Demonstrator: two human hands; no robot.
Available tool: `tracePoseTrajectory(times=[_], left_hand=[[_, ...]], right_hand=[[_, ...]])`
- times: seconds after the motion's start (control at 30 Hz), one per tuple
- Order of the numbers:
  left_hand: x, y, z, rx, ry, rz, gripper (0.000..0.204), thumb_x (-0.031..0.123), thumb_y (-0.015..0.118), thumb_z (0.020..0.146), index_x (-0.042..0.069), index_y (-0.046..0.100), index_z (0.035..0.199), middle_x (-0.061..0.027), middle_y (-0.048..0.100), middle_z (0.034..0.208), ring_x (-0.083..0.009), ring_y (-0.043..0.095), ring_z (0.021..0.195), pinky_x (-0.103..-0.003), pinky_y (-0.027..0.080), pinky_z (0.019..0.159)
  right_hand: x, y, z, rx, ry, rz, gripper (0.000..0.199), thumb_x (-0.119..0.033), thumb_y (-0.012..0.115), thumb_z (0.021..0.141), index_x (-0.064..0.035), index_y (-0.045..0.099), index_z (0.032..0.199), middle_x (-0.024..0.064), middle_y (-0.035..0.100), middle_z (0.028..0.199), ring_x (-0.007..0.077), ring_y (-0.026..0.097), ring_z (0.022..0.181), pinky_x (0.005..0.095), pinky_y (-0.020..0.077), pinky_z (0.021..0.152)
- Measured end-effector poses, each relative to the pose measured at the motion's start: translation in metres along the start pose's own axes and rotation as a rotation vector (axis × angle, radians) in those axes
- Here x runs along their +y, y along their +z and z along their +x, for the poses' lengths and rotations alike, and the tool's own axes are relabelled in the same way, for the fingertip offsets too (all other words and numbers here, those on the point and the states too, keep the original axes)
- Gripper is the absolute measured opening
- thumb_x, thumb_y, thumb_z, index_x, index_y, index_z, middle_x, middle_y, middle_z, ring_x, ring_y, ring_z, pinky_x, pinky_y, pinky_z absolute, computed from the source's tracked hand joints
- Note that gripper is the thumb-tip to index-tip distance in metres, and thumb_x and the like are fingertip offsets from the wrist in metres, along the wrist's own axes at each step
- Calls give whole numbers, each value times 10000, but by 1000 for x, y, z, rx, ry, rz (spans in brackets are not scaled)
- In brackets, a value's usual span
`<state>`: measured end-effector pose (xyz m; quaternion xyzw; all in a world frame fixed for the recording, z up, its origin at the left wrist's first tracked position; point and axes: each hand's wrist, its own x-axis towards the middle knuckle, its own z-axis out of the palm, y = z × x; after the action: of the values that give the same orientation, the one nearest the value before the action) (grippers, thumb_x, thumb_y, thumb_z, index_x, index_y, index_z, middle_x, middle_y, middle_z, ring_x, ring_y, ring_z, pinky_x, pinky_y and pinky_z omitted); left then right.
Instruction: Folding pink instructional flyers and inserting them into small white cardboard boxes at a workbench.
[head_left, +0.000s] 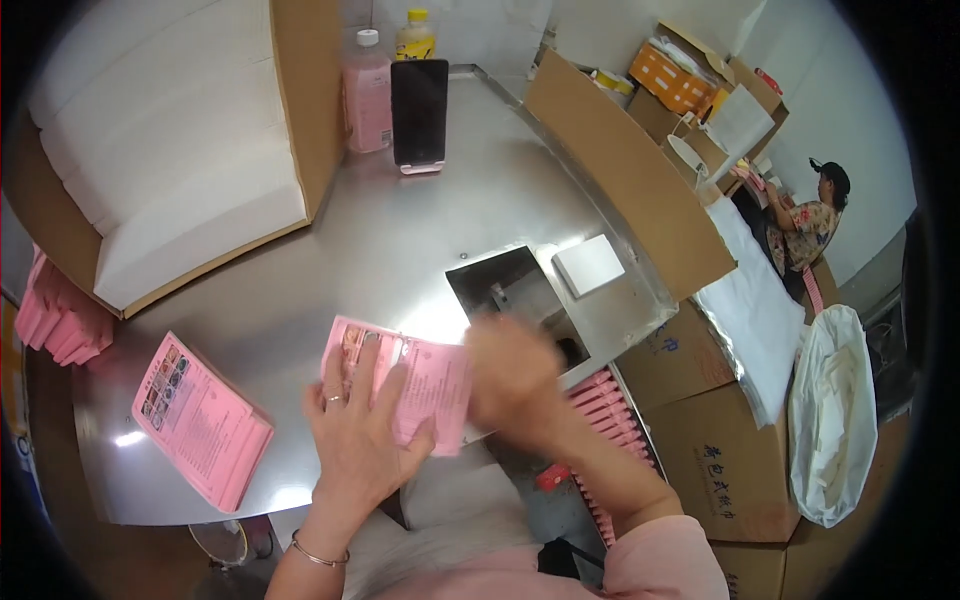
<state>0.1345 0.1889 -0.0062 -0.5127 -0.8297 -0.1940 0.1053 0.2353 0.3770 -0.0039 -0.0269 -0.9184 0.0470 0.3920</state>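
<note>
My left hand (362,425) lies over a pink printed packet (440,385) near the front edge of the metal table. Its fingers are spread across the packet's face, with the thumb resting toward the lower part. Smeared by motion, my right hand (515,385) is at the packet's right edge. Its fingers cannot be made out, nor whether it holds anything. A stack of matching pink packets (205,425) lies to the left. Just beyond my right hand is a dark rectangular opening (510,285) in the tabletop, with a white block (588,265) beside it.
A large carton (290,100) of white folded paper stands at the back left. Beyond are a phone on a stand (419,115) and two bottles (368,95). A cardboard panel (630,170) borders the right side. Pink packets fill a container (610,410) below. Someone (805,225) sits far right.
</note>
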Motion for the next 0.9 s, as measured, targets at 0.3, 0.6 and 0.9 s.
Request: tracePoseTrajectory(times=[0.3, 0.6, 0.9], left_hand=[[9, -3, 13, 88, -31, 3, 505, 412, 760, 769, 64, 654, 1118, -164, 568, 1279, -379, 490, 1139, -482, 357, 866], [9, 10, 11, 41, 169, -122, 441, 203, 726, 768, 8, 609, 1146, -173, 582, 1085, -330, 553, 898, -428, 445, 721], [34, -3, 7, -34, 66, -336, 803, 214, 773, 747, 36, 445, 1458, -187, 534, 1003, -376, 536, 880, -459, 452, 775]], right_hand=[[140, -18, -39, -17, 425, -458, 129, -90, 677, 848, -7, 684, 946, 150, 572, 921, 329, 566, 905, 427, 478, 791], [121, -33, -28, 165, 437, -193, 445, 91, 585, 803, -45, 671, 1218, 163, 659, 1148, 373, 624, 1061, 441, 499, 933], [-12, 14, -21, -311, -67, -48, 210, -162, 660, 823, -46, 666, 998, 146, 634, 921, 321, 644, 924, 774, 292, 1043]])
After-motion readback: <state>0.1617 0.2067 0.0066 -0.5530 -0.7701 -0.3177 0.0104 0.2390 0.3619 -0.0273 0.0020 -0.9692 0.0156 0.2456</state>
